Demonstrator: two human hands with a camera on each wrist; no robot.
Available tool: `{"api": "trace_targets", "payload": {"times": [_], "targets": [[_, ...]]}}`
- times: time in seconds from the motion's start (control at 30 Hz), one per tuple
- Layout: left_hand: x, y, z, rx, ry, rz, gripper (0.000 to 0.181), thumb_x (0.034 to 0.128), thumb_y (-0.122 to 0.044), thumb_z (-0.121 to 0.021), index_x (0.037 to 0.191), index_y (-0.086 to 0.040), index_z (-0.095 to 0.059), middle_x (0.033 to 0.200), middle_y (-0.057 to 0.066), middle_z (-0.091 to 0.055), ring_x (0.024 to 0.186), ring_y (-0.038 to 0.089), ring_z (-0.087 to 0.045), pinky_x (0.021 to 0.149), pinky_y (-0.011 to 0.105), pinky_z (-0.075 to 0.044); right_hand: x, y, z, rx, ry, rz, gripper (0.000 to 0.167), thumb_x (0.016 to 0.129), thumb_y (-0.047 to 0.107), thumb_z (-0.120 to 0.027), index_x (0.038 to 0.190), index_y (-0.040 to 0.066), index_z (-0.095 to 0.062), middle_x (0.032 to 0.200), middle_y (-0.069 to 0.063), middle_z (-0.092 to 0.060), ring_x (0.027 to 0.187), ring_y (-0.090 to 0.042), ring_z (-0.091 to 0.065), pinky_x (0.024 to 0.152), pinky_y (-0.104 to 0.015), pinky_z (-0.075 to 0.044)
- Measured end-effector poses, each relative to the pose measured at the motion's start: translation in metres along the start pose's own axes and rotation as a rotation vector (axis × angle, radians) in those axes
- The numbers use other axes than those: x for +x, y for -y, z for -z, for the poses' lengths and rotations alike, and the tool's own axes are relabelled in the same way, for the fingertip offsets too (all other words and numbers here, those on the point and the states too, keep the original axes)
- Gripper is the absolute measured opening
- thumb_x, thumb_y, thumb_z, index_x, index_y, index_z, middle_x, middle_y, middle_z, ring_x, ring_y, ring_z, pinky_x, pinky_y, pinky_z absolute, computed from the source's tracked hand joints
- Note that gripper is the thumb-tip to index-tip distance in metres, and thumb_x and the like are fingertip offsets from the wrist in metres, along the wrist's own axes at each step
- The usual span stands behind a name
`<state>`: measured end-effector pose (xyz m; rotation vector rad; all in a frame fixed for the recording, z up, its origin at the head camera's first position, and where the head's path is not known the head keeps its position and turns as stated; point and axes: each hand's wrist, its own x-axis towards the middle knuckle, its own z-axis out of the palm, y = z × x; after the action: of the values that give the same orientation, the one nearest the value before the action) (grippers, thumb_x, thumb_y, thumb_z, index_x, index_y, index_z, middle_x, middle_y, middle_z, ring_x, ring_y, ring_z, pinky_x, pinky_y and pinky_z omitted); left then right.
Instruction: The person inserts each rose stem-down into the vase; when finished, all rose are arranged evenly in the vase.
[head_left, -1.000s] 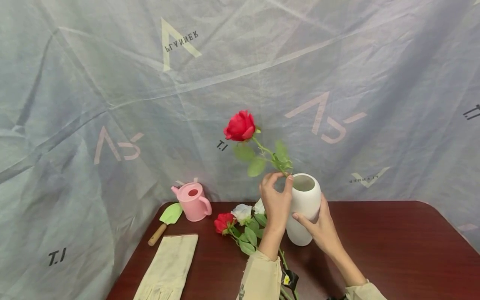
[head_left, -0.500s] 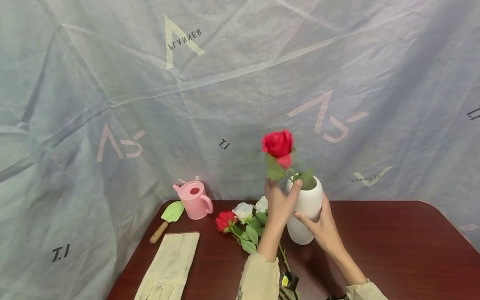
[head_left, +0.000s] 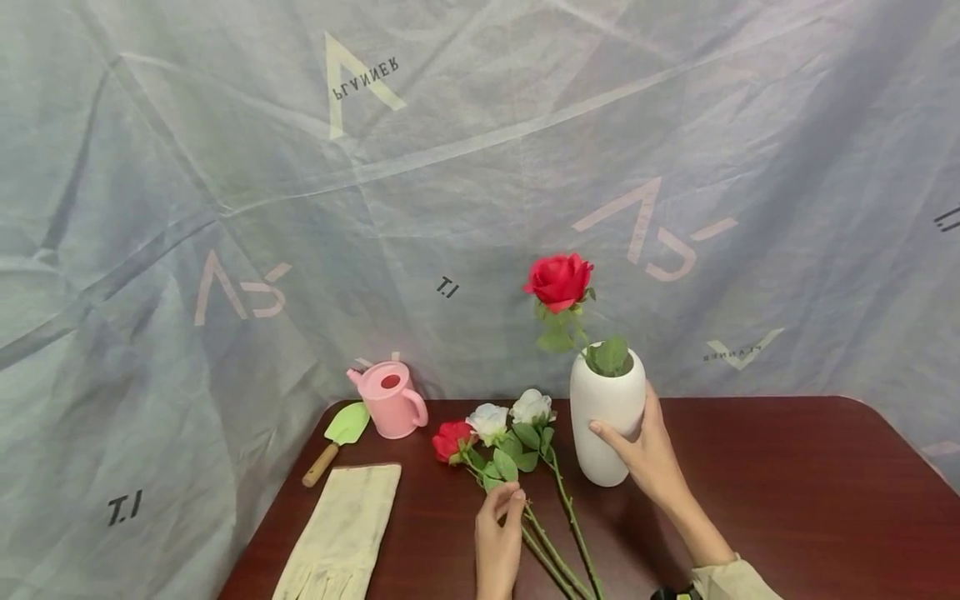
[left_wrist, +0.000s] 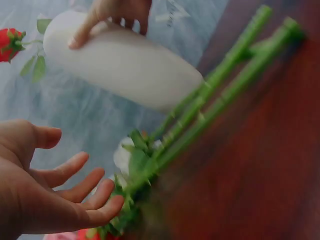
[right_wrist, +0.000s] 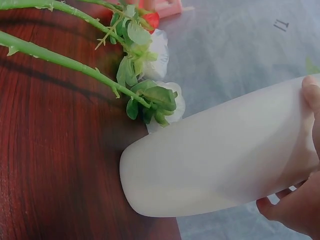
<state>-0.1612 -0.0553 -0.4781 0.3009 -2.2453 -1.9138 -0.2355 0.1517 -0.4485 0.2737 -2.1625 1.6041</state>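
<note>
A white vase (head_left: pixel 609 417) stands upright on the table, and my right hand (head_left: pixel 654 454) grips its side with the thumb across the front. One red rose (head_left: pixel 559 282) leans to the left out of the vase's mouth, its lower stem hidden inside. My left hand (head_left: pixel 498 533) is over the stems of the flowers lying on the table, its fingers loosely bent with nothing between them in the left wrist view. Those flowers are another red rose (head_left: pixel 452 441), a white rose (head_left: pixel 488 422) and a second white rose (head_left: pixel 532 406).
On the left of the dark red table (head_left: pixel 780 492) stand a pink watering can (head_left: pixel 389 402) and, beside it, a green trowel (head_left: pixel 347 423) with a wooden handle. Cream gloves (head_left: pixel 341 525) lie nearer the front. A grey cloth backdrop (head_left: pixel 480 167) hangs behind.
The red rose went from above and left of the vase into its mouth. My left hand let go of it and moved down to the lying flowers. The right hand keeps its grip.
</note>
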Motion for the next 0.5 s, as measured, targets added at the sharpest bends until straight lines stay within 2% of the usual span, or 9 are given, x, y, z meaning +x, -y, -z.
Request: {"api": "trace_targets", "payload": {"times": [0.1, 0.2, 0.27, 0.33, 0.4, 0.5], "targets": [[-0.003, 0.011, 0.008, 0.091, -0.035, 0.020, 0.021, 0.0906, -0.022, -0.060, 0.104, -0.006, -0.064, 0.101, 0.003, -0.063, 0.092, 0.025, -0.060, 0.073, 0.041, -0.050, -0.001, 0.000, 0.000, -0.001, 0.009, -0.005, 0.097, 0.079, 0.020, -0.076, 0.149, 0.025, -0.009, 0.134, -0.014, -0.032, 0.112, -0.029, -0.042, 0.085, -0.053, -0.038], [-0.005, 0.021, 0.012, 0.227, -0.069, 0.036, 0.021, 0.0888, -0.022, -0.062, 0.102, -0.006, -0.064, 0.097, 0.003, -0.060, 0.080, 0.020, -0.059, 0.065, 0.039, -0.049, -0.001, -0.001, -0.001, -0.002, 0.012, -0.004, 0.097, 0.080, 0.020, -0.075, 0.149, 0.023, -0.008, 0.134, -0.016, -0.032, 0.113, -0.031, -0.041, 0.085, -0.054, -0.038], [-0.006, 0.028, 0.012, 0.274, -0.072, 0.046, 0.023, 0.0874, -0.021, -0.064, 0.103, -0.004, -0.063, 0.093, 0.003, -0.060, 0.072, 0.018, -0.060, 0.060, 0.036, -0.049, -0.002, 0.004, 0.000, -0.003, 0.014, -0.004, 0.097, 0.080, 0.019, -0.075, 0.150, 0.020, -0.007, 0.134, -0.018, -0.031, 0.113, -0.033, -0.041, 0.085, -0.056, -0.038], [-0.007, 0.035, 0.011, 0.251, -0.050, 0.063, 0.026, 0.0862, -0.019, -0.066, 0.104, -0.001, -0.061, 0.086, 0.002, -0.062, 0.065, 0.017, -0.061, 0.053, 0.033, -0.051, -0.002, 0.010, 0.000, 0.001, 0.017, -0.007, 0.097, 0.081, 0.018, -0.074, 0.150, 0.017, -0.006, 0.134, -0.020, -0.030, 0.113, -0.034, -0.041, 0.084, -0.057, -0.038], [-0.006, 0.042, 0.008, 0.189, -0.021, 0.093, 0.028, 0.0853, -0.018, -0.067, 0.105, 0.002, -0.060, 0.078, 0.002, -0.063, 0.059, 0.016, -0.062, 0.047, 0.030, -0.051, -0.003, 0.011, 0.001, 0.000, 0.019, -0.012, 0.097, 0.081, 0.019, -0.074, 0.150, 0.017, -0.005, 0.135, -0.020, -0.030, 0.114, -0.034, -0.041, 0.084, -0.057, -0.038], [-0.002, 0.048, 0.003, 0.110, 0.016, 0.130, 0.032, 0.0840, -0.018, -0.068, 0.105, 0.005, -0.058, 0.070, 0.002, -0.063, 0.053, 0.015, -0.062, 0.041, 0.030, -0.051, -0.002, 0.006, -0.001, 0.006, 0.021, -0.013, 0.097, 0.081, 0.020, -0.074, 0.150, 0.019, -0.005, 0.135, -0.019, -0.030, 0.114, -0.034, -0.041, 0.084, -0.057, -0.038]]}}
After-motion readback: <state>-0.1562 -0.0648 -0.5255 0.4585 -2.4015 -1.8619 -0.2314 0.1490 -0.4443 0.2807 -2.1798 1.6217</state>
